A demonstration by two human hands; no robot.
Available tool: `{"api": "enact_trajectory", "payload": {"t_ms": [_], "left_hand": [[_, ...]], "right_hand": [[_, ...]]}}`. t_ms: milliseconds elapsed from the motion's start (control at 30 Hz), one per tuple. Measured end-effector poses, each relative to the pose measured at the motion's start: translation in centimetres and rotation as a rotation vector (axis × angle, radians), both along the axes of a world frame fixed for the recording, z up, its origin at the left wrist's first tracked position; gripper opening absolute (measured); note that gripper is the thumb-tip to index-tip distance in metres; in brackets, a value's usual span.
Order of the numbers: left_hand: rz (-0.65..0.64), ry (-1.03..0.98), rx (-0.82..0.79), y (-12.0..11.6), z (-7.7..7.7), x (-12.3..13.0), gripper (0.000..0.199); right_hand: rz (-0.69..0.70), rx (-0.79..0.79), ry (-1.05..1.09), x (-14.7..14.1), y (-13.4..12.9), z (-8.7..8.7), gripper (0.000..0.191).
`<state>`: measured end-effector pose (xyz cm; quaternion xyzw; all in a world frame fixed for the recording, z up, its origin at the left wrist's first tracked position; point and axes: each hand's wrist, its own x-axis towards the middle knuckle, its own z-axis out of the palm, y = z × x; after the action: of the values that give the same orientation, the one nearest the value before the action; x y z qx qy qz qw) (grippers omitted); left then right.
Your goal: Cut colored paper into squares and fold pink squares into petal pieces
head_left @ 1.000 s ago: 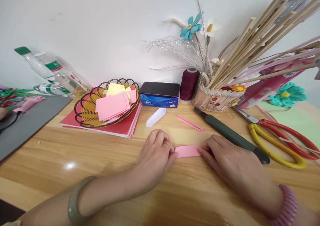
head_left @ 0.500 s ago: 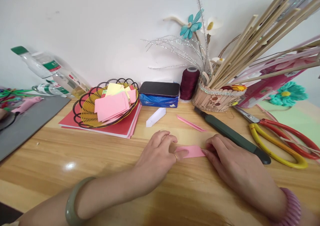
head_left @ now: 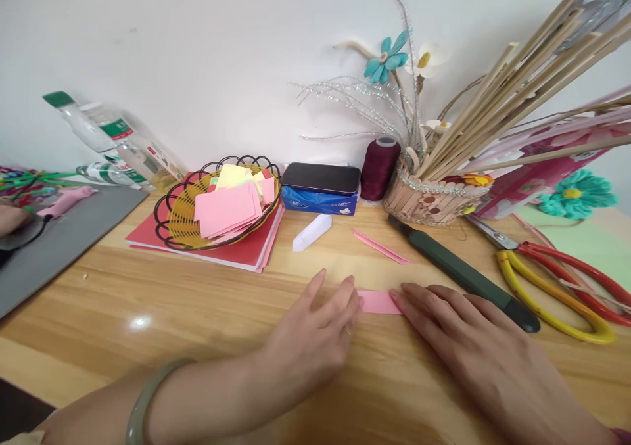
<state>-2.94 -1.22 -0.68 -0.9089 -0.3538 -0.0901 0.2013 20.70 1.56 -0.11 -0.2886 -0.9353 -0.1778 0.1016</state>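
Observation:
A small folded piece of pink paper (head_left: pixel 379 302) lies flat on the wooden table between my hands. My left hand (head_left: pixel 315 330) rests its fingertips at the paper's left end, fingers apart and the thumb mostly hidden. On the right end, my right hand (head_left: pixel 468 340) lies with fingers stretched out flat and the thumb side along the paper's edge. Just beyond are a narrow pink folded strip (head_left: pixel 380 246) and a white folded paper piece (head_left: pixel 312 233). A dark green cutter-like tool (head_left: pixel 458 267) lies slantwise past my right hand.
A woven basket (head_left: pixel 180 218) of paper slips sits on red sheets (head_left: pixel 142 228). A phone (head_left: pixel 321 177) lies on a blue tissue pack (head_left: pixel 320 202), beside maroon thread (head_left: pixel 379 169). Scissors (head_left: pixel 522 254) lie right of a stick-filled holder (head_left: pixel 424 202). Another person's hand (head_left: pixel 12 220) is far left.
My hands have gone from pinching the paper, slightly lifted, to pressing it flat on the table. Both hands' fingers have straightened. The view has shifted slightly.

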Motion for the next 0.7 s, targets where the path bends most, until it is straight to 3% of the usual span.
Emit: {"api": "enact_trajectory", "payload": {"t_ms": [333, 700], "left_hand": [[0.062, 0.112, 0.099, -1.3, 0.3, 0.7, 0.033], [0.089, -0.109, 0.029, -0.5, -0.2, 0.5, 0.023]], "right_hand": [[-0.020, -0.019, 0.003, 1.0, -0.1, -0.7, 0.049], [-0.142, -0.237, 0.277, -0.8, 0.0, -0.1, 0.024]]}}
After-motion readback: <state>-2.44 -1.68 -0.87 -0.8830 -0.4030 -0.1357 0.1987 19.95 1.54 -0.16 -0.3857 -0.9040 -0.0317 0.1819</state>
